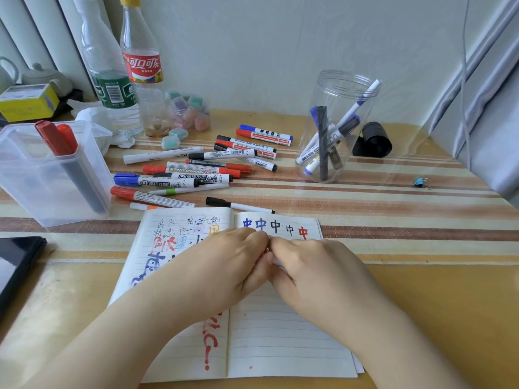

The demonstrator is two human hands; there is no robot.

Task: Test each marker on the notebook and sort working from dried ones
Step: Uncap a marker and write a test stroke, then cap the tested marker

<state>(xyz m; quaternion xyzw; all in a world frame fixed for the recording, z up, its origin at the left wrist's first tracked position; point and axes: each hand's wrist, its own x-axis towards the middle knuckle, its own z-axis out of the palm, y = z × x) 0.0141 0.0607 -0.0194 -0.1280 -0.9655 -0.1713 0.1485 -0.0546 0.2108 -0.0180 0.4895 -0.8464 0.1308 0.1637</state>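
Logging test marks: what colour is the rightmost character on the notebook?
Red, seen in the head view.

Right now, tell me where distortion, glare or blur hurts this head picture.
Head view: wide-angle bending leans the bottles and the round jar outward; soft daylight, faint shadows; mild sheen on the table covering; the marker is almost hidden between the left hand and right hand; notebook writing stays readable.

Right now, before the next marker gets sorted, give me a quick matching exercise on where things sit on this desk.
Things:
1. round clear jar
2. square clear bin
3. open notebook
4. binder clip

Places:
A. under both hands
B. far left, holding red-capped markers
C. alone near the right edge
D. right of the loose marker pile, holding blue and black markers

Pairs: 1-D, 2-B, 3-A, 4-C
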